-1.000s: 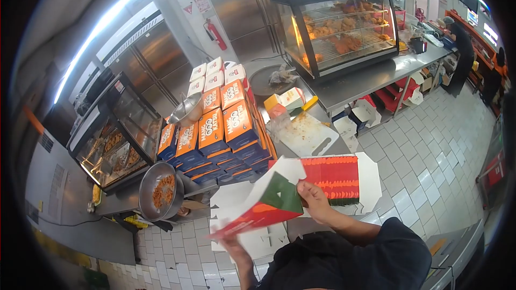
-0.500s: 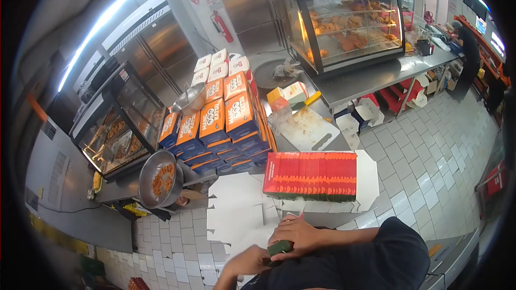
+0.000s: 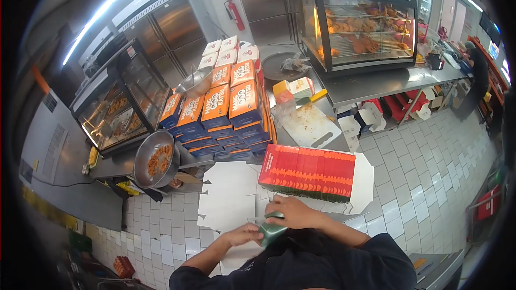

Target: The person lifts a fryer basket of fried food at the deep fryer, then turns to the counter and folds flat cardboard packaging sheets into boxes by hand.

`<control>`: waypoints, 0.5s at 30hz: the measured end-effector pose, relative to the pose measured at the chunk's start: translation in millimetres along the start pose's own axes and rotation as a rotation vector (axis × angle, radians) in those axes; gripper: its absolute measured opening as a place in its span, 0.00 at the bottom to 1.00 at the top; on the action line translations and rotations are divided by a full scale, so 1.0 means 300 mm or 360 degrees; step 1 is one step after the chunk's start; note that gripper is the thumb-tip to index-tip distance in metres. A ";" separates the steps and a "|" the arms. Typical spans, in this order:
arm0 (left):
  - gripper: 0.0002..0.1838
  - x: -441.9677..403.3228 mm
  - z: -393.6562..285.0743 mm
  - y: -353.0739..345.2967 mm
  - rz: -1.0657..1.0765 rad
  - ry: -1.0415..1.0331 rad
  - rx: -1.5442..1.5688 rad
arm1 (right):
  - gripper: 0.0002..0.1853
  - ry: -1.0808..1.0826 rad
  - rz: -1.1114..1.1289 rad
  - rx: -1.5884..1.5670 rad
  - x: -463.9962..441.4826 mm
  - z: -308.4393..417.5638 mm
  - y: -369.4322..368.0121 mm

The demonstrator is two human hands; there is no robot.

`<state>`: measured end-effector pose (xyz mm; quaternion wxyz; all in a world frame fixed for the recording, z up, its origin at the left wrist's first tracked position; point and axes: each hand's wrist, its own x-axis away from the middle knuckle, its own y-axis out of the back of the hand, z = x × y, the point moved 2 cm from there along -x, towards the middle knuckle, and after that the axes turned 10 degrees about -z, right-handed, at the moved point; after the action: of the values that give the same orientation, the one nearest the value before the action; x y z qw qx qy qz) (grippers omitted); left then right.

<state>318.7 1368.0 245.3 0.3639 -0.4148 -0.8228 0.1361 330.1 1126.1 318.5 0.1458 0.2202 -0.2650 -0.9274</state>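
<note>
Close to my body, both hands are on a small green carton (image 3: 272, 231) with smooth, shiny sides. The fingers of my left hand (image 3: 244, 234) pinch its left edge. From above, my right hand (image 3: 291, 212) wraps over its top end. The carton's lower part is hidden against my dark shirt. Just beyond my hands stands a tight row of red cartons (image 3: 309, 169) with orange patterns and green lower edges. White flat cardboard (image 3: 228, 190) lies to the left of the row, and more white card sticks out beneath it.
Orange and blue boxes (image 3: 215, 107) are stacked beyond the cardboard. A metal bowl of fried bits (image 3: 141, 164) sits at the left. A white cutting board (image 3: 312, 126) and a lit food display case (image 3: 365, 27) are farther back. Another person (image 3: 475, 75) stands far right.
My left hand has moved up and left, its forearm swinging outward. More of the green carton's side now shows between my hands. The camera view has shifted slightly.
</note>
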 end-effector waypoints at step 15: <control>0.15 0.053 -0.159 0.011 -0.0265 -0.0272 -0.0698 | 0.16 0.0038 -0.0022 0.0198 -0.021 0.032 -0.037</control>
<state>348.4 1378.7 284.7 0.2042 -0.4017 -0.8917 -0.0415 329.3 1141.8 321.6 0.1287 0.2418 -0.3187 -0.9074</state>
